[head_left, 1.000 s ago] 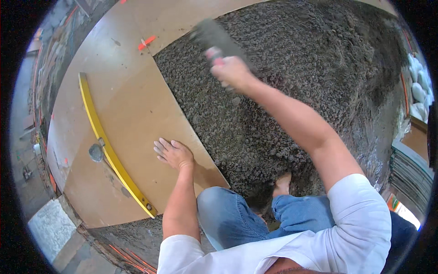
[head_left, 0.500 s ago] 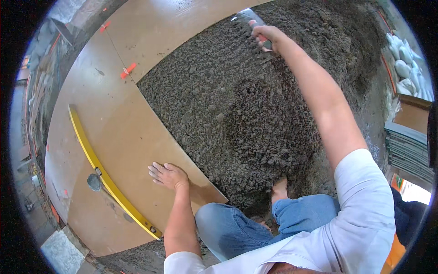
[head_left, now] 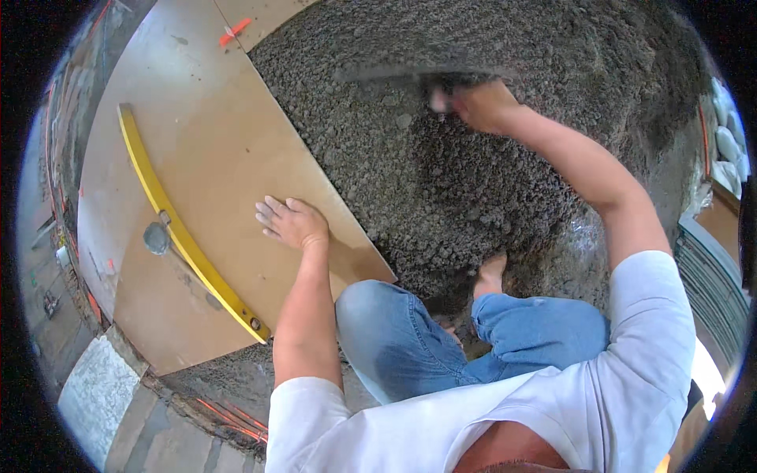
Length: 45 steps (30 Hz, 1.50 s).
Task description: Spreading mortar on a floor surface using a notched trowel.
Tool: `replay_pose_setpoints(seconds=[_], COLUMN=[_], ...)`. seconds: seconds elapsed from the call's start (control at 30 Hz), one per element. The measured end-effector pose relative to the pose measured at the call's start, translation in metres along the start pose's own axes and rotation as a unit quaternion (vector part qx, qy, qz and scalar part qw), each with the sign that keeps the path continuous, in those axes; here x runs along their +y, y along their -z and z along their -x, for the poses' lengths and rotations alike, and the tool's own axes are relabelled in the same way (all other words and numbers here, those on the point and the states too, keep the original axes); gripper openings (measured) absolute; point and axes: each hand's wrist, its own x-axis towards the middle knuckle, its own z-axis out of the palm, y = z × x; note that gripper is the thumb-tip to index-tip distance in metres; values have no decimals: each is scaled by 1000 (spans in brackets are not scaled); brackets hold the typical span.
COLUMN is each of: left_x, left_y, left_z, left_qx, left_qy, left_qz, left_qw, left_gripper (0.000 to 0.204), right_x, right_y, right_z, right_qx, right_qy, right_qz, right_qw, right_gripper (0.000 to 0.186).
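Observation:
My left hand (head_left: 293,225) lies flat with fingers spread on a large beige tile (head_left: 236,169), close to its edge by the mortar. My right hand (head_left: 485,106) is closed around the handle of a trowel (head_left: 386,73), whose long blade is smeared by motion. The blade is low over a bed of crumbly grey mortar (head_left: 465,185); whether it touches cannot be made out. Left of my left hand, a yellow spirit level (head_left: 183,246) rests across the tile. A mallet with a round grey head (head_left: 156,238) lies by it, its handle partly hidden beneath the level.
An orange-red clip (head_left: 235,31) sits at the joint between two tiles. My bare foot (head_left: 490,272) is at the mortar's near edge. Stacked tiles (head_left: 714,264) and white bags (head_left: 727,130) stand at the right. A pale slab (head_left: 98,394) is at the lower left.
My right hand has brought the trowel nearer to me, with the blade now pointing left across the mortar. My left hand stays on the tile. The view has shifted.

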Motion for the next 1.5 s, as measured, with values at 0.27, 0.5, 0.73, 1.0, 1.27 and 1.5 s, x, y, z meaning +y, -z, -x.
replay_pose_setpoints(seconds=[0.27, 0.5, 0.73, 1.0, 1.27, 1.5], left_x=[-5, 0, 3, -18, 4, -2], left_y=[0, -6, -2, -15, -2, -6], left_z=[-2, -4, -1, -4, -3, -2], left_qx=[4, 17, 18, 28, 22, 18], left_qy=[-2, -12, -13, -29, -15, -23], left_qz=[10, -2, 6, -33, 0, -4], left_qw=[1000, 1000, 1000, 999, 1000, 1000], left_gripper=[52, 51, 51, 51, 52, 53], right_x=[-23, -16, -15, -49, 129, 80], right_y=[19, -1, -35, -50, -54, -115], right_z=[-1, -26, 158, 135, 173, 219], right_qx=[-16, 6, -66, 18, 228, 65], right_qy=[22, 137, 18, -100, -332, -160], right_qz=[30, 17, -116, -428, -173, -55], right_qw=[999, 990, 991, 898, 899, 983], right_gripper=[19, 15, 11, 25, 31, 21])
